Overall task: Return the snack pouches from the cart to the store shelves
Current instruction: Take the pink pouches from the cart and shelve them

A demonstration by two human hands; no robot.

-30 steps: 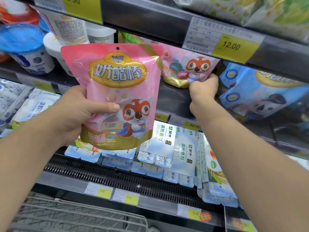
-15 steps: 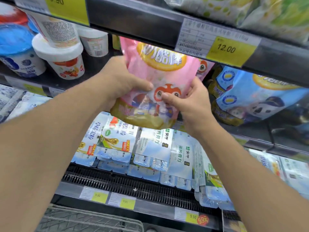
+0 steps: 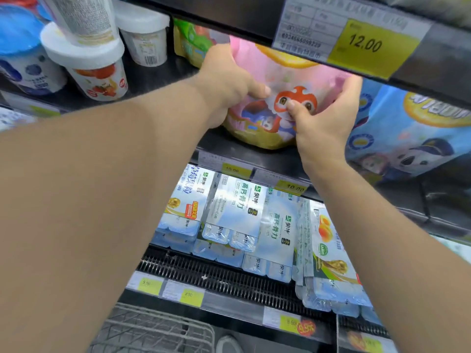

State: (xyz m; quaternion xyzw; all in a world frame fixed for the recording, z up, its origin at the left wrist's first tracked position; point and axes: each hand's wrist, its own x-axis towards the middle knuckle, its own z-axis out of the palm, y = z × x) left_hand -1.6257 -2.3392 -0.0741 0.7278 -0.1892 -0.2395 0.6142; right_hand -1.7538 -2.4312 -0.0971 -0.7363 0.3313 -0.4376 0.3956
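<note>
A pink snack pouch (image 3: 280, 77) with an orange cartoon fox and a gold bottom stands on the dark middle shelf (image 3: 254, 154), its top hidden under the shelf edge above. My left hand (image 3: 229, 82) grips its left side, thumb across the front. My right hand (image 3: 328, 110) holds its right side, thumb pressed on the fox's face. A grey wire cart (image 3: 153, 329) shows at the bottom edge; no pouches are visible in it.
Blue pouches (image 3: 413, 133) lean right of the pink one, a green pouch (image 3: 191, 44) sits behind left. Yogurt tubs (image 3: 96, 70) stand at left. Blue-white milk multipacks (image 3: 242, 215) fill the lower shelf. A 12.00 price tag (image 3: 356, 42) hangs above.
Both hands have pushed the pink pouch up and back from in front of the shelf onto it, so it now stands there; the right hand moved to its right side.
</note>
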